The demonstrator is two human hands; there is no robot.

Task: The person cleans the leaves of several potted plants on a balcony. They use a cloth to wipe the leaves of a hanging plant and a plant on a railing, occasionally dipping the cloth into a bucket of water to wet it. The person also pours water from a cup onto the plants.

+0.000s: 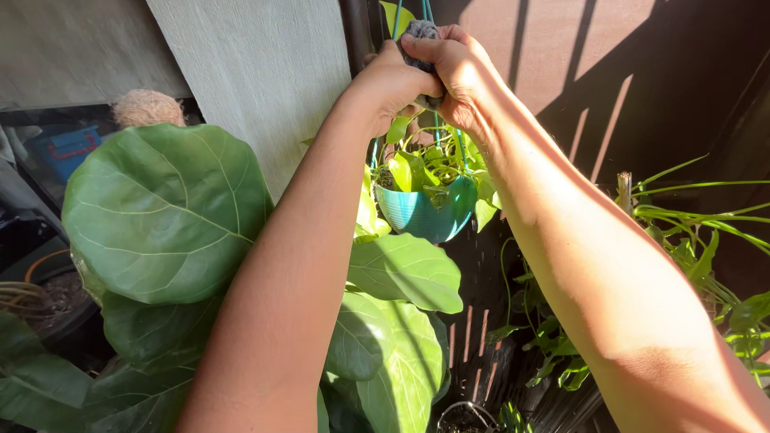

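Both arms reached up and forward, and the left hand [393, 80] and right hand [457, 68] met above a small teal hanging pot [425, 212]. Together they were closed around a dark grey wad [421, 32] — cloth or sponge, I could not tell which — held directly over the pot's light-green trailing plant [417, 164]. The fingers of both hands were curled tight on it, as if squeezing. Faint specks below the pot might have been falling drops, though they were too small to be sure of.

Judging by this, the squeezing over the pot looked to be in full swing rather than finished: the wad sat in both hands, neither hand had let go, and the pot hung on its teal cords [399, 12] with the 2 hands above it.

Much was hidden. The cords' hook lay beyond the top edge, the pot's soil was covered by leaves, and the hands concealed most of the wad. Below left stood a fiddle-leaf fig [164, 212] with broad leaves; at right a thin-leaved plant [698, 232] ran off the edge — its container unseen.
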